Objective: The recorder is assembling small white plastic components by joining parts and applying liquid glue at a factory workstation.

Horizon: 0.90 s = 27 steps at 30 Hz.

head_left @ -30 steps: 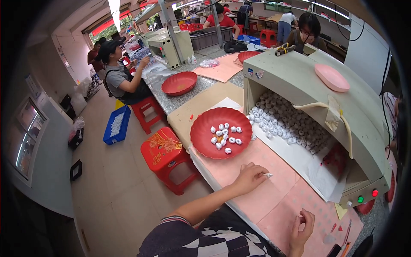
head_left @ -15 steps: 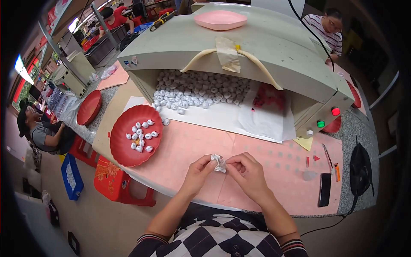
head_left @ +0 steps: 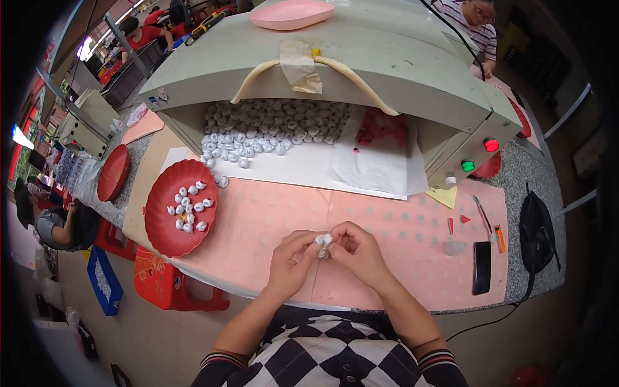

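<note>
I pinch a small white wrapped piece (head_left: 323, 242) between both hands (head_left: 293, 261) (head_left: 361, 253), fingers pressed on it, mid-wrap. Next, I judge, comes a tight twist, then the red plate (head_left: 161, 222).

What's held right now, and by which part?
A small white wrapped piece, pinched between the fingertips of the left hand and the right hand, one from each side, above the pink mat. Which part of it they grip is too small to tell.
</note>
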Each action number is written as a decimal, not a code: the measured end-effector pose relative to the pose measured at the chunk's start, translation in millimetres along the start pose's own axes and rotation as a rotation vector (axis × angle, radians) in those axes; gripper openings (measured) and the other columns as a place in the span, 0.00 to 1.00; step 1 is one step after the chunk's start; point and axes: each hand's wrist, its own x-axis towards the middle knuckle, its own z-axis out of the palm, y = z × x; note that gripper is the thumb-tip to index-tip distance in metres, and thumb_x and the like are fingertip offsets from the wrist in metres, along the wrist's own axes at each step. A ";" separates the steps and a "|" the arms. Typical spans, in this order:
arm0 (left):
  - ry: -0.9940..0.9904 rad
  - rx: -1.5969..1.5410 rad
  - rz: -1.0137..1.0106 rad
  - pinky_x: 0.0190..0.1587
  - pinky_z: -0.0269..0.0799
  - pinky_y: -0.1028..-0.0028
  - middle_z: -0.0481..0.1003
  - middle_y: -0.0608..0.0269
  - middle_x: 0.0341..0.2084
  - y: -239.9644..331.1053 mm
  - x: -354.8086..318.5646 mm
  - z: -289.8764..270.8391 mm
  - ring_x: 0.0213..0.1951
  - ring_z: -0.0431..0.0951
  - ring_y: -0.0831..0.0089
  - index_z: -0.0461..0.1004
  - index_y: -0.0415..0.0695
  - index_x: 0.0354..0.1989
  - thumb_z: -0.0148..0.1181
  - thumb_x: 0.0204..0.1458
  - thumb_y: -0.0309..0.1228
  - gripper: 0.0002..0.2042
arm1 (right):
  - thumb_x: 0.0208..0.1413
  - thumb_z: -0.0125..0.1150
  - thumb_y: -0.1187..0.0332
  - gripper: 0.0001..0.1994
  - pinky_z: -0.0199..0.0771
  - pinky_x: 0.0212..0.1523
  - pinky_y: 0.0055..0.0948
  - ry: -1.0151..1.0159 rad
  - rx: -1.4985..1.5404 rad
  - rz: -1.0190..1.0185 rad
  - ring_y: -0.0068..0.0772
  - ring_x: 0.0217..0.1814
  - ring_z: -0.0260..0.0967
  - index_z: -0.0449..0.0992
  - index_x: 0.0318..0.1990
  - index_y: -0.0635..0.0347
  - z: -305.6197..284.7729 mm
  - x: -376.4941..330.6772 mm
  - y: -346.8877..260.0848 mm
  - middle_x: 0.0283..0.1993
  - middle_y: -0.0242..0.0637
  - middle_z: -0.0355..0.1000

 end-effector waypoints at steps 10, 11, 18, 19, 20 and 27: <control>-0.070 -0.083 -0.120 0.43 0.70 0.78 0.75 0.63 0.39 -13.6 48.0 41.6 0.39 0.74 0.79 0.73 0.38 0.45 0.56 0.56 0.25 0.10 | 0.54 0.54 0.76 0.04 0.61 0.33 0.21 0.369 0.541 -0.008 0.19 0.30 0.58 0.67 0.35 0.59 -62.8 -64.3 -22.7 0.32 0.30 0.63; -0.100 -0.111 -0.114 0.43 0.70 0.78 0.75 0.63 0.39 -9.6 56.0 49.2 0.39 0.74 0.79 0.73 0.38 0.45 0.56 0.56 0.25 0.10 | 0.53 0.56 0.77 0.05 0.61 0.34 0.20 0.464 0.203 -0.167 0.19 0.31 0.58 0.67 0.35 0.60 -69.8 -73.6 -28.3 0.32 0.31 0.63; -0.300 0.340 0.440 0.52 0.65 0.66 0.70 0.54 0.46 26.1 81.8 132.7 0.51 0.68 0.56 0.72 0.42 0.48 0.60 0.48 0.23 0.17 | 0.54 0.59 0.78 0.05 0.56 0.32 0.14 0.959 -0.242 -0.036 0.12 0.30 0.55 0.71 0.37 0.61 -175.6 -140.1 -9.1 0.31 0.23 0.61; -0.379 0.255 0.454 0.54 0.63 0.64 0.69 0.54 0.48 24.0 78.5 151.2 0.53 0.67 0.55 0.72 0.42 0.49 0.61 0.48 0.24 0.18 | 0.52 0.61 0.76 0.04 0.55 0.29 0.15 0.938 -0.248 0.014 0.13 0.29 0.54 0.73 0.36 0.61 -183.2 -142.3 -0.2 0.31 0.24 0.61; -0.474 0.139 0.427 0.55 0.63 0.63 0.68 0.55 0.49 24.4 74.9 170.9 0.53 0.67 0.55 0.71 0.43 0.50 0.61 0.48 0.25 0.18 | 0.52 0.61 0.76 0.04 0.55 0.29 0.15 0.937 -0.249 0.016 0.13 0.29 0.54 0.73 0.36 0.61 -186.3 -141.7 8.9 0.31 0.24 0.61; -0.573 -0.063 0.313 0.53 0.65 0.62 0.70 0.53 0.50 8.9 59.7 254.4 0.51 0.69 0.56 0.70 0.43 0.52 0.63 0.46 0.27 0.22 | 0.51 0.63 0.74 0.05 0.54 0.27 0.16 0.855 -0.364 0.019 0.13 0.27 0.54 0.75 0.35 0.60 -193.4 -135.7 22.1 0.29 0.24 0.59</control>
